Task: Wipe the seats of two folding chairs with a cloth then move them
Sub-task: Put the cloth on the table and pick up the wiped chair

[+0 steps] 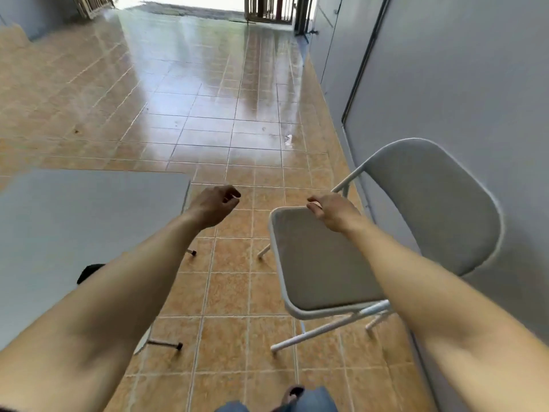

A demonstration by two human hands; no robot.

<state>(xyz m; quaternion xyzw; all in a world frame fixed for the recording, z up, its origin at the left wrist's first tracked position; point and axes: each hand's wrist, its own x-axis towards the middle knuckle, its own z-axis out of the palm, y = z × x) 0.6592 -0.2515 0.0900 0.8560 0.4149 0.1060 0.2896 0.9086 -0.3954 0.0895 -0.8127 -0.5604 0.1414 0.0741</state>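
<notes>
While the grey metal folding chair [356, 257] stands unfolded on the tan tiled floor [231, 278] beside the grey wall [460, 84], its seat's far edge is gripped by the right hand [332, 211]; the left hand [215, 203] is held loosely curled, empty, near the grey table [74, 227]

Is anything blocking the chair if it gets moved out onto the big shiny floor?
Nothing visible does. The folding chair stands by the wall, the right hand at its seat's far edge. The tiled floor ahead looks bare; the grey table sits off left.
</notes>
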